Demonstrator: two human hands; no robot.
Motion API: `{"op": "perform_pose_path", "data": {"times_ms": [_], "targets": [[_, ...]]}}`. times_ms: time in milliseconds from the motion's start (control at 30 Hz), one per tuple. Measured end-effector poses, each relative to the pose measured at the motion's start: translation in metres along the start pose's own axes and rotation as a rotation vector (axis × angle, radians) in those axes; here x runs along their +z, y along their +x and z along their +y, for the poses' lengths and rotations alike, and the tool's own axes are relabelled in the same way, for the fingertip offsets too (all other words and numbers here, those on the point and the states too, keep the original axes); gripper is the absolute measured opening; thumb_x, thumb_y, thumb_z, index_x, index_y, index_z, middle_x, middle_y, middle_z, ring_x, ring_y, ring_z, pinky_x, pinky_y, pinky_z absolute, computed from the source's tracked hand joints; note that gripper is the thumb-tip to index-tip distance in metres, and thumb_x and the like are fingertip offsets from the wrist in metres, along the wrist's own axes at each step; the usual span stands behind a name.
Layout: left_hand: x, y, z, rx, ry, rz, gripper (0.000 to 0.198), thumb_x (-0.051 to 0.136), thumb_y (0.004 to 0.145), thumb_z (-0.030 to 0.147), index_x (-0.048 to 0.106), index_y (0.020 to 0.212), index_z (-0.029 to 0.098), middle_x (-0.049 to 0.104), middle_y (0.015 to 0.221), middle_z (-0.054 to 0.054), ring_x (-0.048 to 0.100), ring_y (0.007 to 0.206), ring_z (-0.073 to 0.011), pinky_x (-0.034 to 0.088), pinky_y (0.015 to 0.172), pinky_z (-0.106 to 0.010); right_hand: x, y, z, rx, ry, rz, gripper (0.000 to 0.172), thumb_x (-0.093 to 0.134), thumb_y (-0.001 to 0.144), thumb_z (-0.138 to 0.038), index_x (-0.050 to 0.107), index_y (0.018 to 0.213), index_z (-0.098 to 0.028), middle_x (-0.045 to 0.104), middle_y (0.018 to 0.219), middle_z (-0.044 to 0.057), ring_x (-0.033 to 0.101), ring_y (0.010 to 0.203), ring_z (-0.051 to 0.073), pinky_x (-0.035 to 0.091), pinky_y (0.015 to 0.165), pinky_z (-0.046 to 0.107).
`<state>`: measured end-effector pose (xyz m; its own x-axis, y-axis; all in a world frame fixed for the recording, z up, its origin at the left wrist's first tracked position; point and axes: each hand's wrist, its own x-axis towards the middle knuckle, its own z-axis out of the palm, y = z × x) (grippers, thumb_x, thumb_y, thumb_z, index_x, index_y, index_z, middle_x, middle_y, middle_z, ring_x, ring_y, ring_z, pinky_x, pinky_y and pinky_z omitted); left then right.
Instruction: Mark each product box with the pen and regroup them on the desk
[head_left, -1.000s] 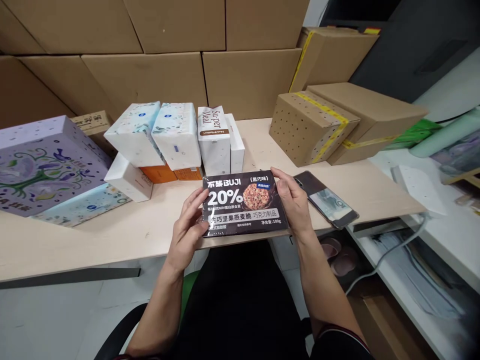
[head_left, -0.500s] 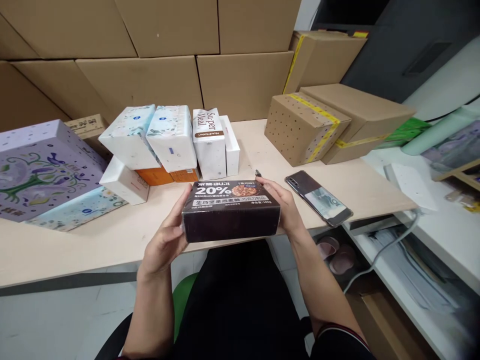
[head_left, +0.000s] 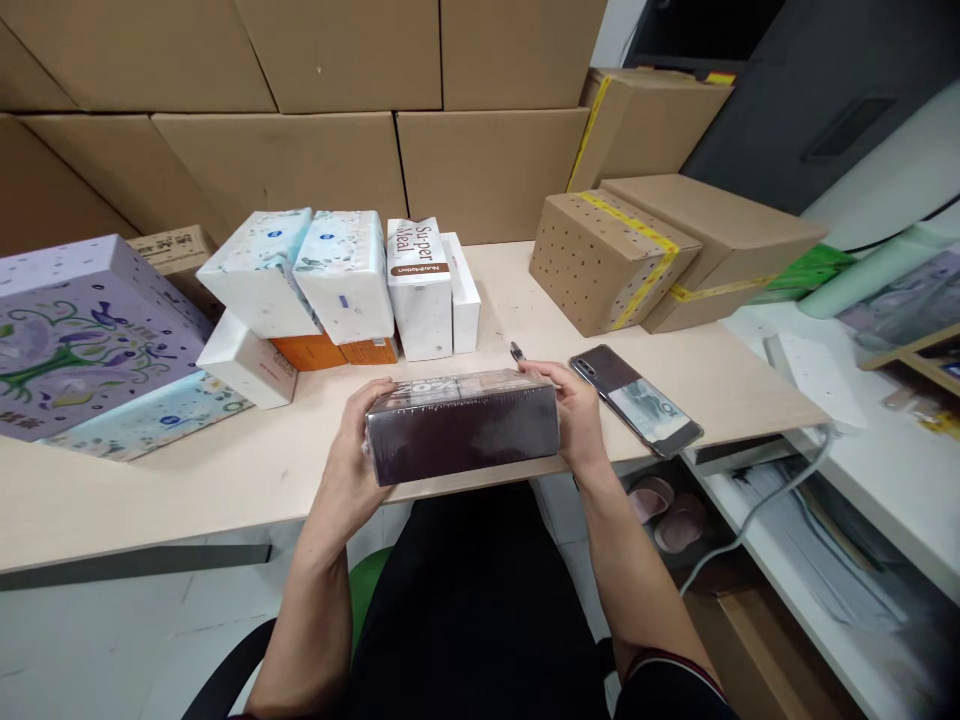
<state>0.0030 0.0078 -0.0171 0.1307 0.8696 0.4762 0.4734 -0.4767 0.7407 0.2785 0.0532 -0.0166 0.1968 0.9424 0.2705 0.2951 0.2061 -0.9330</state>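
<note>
Both hands grip a dark brown snack box [head_left: 465, 435] in clear shrink wrap, held at the front edge of the table. My left hand [head_left: 358, 440] clasps its left end, and my right hand [head_left: 574, 415] clasps the right end. A plain dark side faces me, while the printed top is seen at a flat angle with glare on it. Just beyond the box lies a small dark pen-like item [head_left: 517, 351], partly hidden. To the right of my right hand is a phone [head_left: 611, 370] with a banknote under its clear case.
Tissue packs [head_left: 341, 285], a white Super Meal box [head_left: 424, 310], a small white box [head_left: 251, 360] and a purple box [head_left: 97, 320] stand on the left and middle of the table [head_left: 225, 470]. Taped cartons [head_left: 600, 260] sit at the right. Stacked cardboard boxes [head_left: 495, 170] form the back.
The snack box has tilted, so its printed top shows less and its dark side faces me more. Both hands have turned with it and keep their hold on the ends.
</note>
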Motion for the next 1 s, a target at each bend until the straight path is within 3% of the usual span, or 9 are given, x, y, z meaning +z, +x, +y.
{"op": "perform_pose_path", "data": {"times_ms": [100, 233, 333, 433, 567, 667, 767, 900, 1000], "targets": [[0.005, 0.001, 0.004, -0.087, -0.044, 0.026, 0.070, 0.083, 0.081, 0.033, 0.050, 0.142, 0.026, 0.062, 0.138, -0.011, 0.064, 0.125, -0.0273, 0.054, 0.106, -0.044, -0.009, 0.006, -0.004, -0.066, -0.432, 0.107, 0.031, 0.061, 0.094, -0.038, 0.080, 0.106, -0.018, 0.073, 0.109, 0.014, 0.068, 0.082, 0.023, 0.052, 0.077, 0.038], [0.013, 0.005, 0.007, -0.223, -0.085, 0.116, 0.064, 0.086, 0.079, 0.040, 0.057, 0.134, 0.023, 0.066, 0.126, -0.008, 0.067, 0.114, -0.0262, 0.057, 0.096, -0.041, -0.018, 0.012, -0.015, 0.040, -0.935, -0.120, 0.029, 0.060, 0.097, -0.034, 0.079, 0.110, -0.016, 0.068, 0.113, 0.017, 0.066, 0.079, 0.025, 0.042, 0.070, 0.036], [0.017, 0.007, 0.005, -0.287, -0.219, 0.113, 0.068, 0.087, 0.079, 0.046, 0.056, 0.135, 0.022, 0.067, 0.126, -0.009, 0.068, 0.116, -0.0279, 0.060, 0.095, -0.041, -0.015, 0.013, -0.020, 0.062, -1.043, -0.231, 0.023, 0.058, 0.097, -0.026, 0.077, 0.104, -0.016, 0.067, 0.110, 0.016, 0.065, 0.076, 0.023, 0.037, 0.067, 0.035], [0.017, 0.006, 0.004, -0.311, -0.300, 0.056, 0.063, 0.086, 0.081, 0.046, 0.058, 0.133, 0.023, 0.070, 0.120, -0.008, 0.071, 0.111, -0.0271, 0.062, 0.093, -0.041, -0.012, 0.013, -0.016, 0.030, -1.020, -0.243, 0.019, 0.057, 0.095, -0.020, 0.075, 0.098, -0.016, 0.069, 0.105, 0.015, 0.064, 0.075, 0.022, 0.038, 0.067, 0.034], [0.016, 0.004, 0.006, -0.310, -0.317, 0.069, 0.069, 0.089, 0.078, 0.046, 0.057, 0.135, 0.023, 0.070, 0.123, -0.008, 0.071, 0.116, -0.0282, 0.062, 0.100, -0.043, -0.018, 0.017, 0.000, -0.031, -0.744, -0.006, 0.015, 0.062, 0.092, -0.025, 0.066, 0.079, -0.018, 0.069, 0.085, 0.010, 0.063, 0.072, 0.021, 0.045, 0.068, 0.035], [0.018, 0.004, 0.010, -0.333, -0.387, 0.048, 0.071, 0.089, 0.078, 0.048, 0.057, 0.137, 0.024, 0.068, 0.129, -0.009, 0.071, 0.118, -0.0292, 0.063, 0.098, -0.043, -0.028, 0.021, 0.001, -0.033, -0.204, 0.282, 0.017, 0.069, 0.085, -0.034, 0.058, 0.079, -0.024, 0.063, 0.066, -0.002, 0.060, 0.056, 0.017, 0.050, 0.056, 0.031], [0.022, 0.004, 0.015, -0.346, -0.423, 0.031, 0.071, 0.089, 0.079, 0.048, 0.057, 0.137, 0.023, 0.068, 0.130, -0.009, 0.074, 0.111, -0.0285, 0.066, 0.093, -0.043, -0.033, 0.022, -0.018, -0.122, 0.384, 0.437, 0.016, 0.068, 0.083, -0.034, 0.056, 0.079, -0.025, 0.064, 0.064, -0.007, 0.057, 0.044, 0.013, 0.045, 0.041, 0.026], [0.025, 0.002, 0.014, -0.323, -0.363, 0.037, 0.067, 0.088, 0.081, 0.047, 0.057, 0.136, 0.023, 0.069, 0.129, -0.008, 0.073, 0.115, -0.0279, 0.065, 0.095, -0.040, -0.022, 0.017, -0.058, -0.271, 0.649, 0.326, 0.013, 0.063, 0.090, -0.032, 0.067, 0.083, -0.023, 0.062, 0.052, -0.008, 0.052, 0.037, 0.011, 0.035, 0.031, 0.020], [0.024, 0.000, 0.011, -0.318, -0.287, 0.015, 0.070, 0.088, 0.081, 0.047, 0.056, 0.139, 0.025, 0.068, 0.131, -0.008, 0.070, 0.120, -0.0284, 0.063, 0.097, -0.039, -0.007, 0.014, -0.077, -0.305, 0.573, 0.126, 0.019, 0.062, 0.097, -0.036, 0.074, 0.094, -0.022, 0.073, 0.064, -0.003, 0.063, 0.048, 0.011, 0.050, 0.042, 0.022]]}}
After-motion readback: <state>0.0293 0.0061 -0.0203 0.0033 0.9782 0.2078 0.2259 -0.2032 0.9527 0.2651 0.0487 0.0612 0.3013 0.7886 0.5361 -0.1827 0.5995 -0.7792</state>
